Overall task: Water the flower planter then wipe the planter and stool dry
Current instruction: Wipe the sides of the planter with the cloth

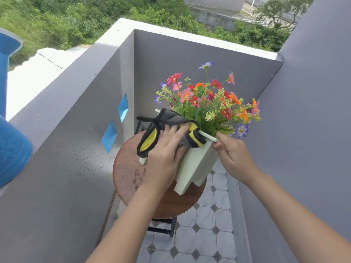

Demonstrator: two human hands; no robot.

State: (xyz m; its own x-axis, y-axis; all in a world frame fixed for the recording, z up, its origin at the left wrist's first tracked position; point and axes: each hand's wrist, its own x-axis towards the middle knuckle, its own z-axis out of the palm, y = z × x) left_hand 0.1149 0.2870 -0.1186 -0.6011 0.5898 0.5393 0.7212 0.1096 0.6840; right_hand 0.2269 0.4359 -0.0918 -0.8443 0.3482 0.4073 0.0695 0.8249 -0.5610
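Observation:
A pale green planter (195, 168) full of colourful flowers (209, 99) stands on a round brown wooden stool (129, 168). My left hand (165, 154) presses a grey and yellow cloth (167, 128) against the planter's near-left side and rim. My right hand (233, 154) pinches the planter's right corner at the rim. Wet spots show on the stool's seat to the left of the planter.
A grey parapet wall (76, 130) with two blue diamond openings runs on the left, and another grey wall (313, 130) rises on the right. A blue plastic object (11, 145) sits at the far left. The tiled floor (209, 234) lies below.

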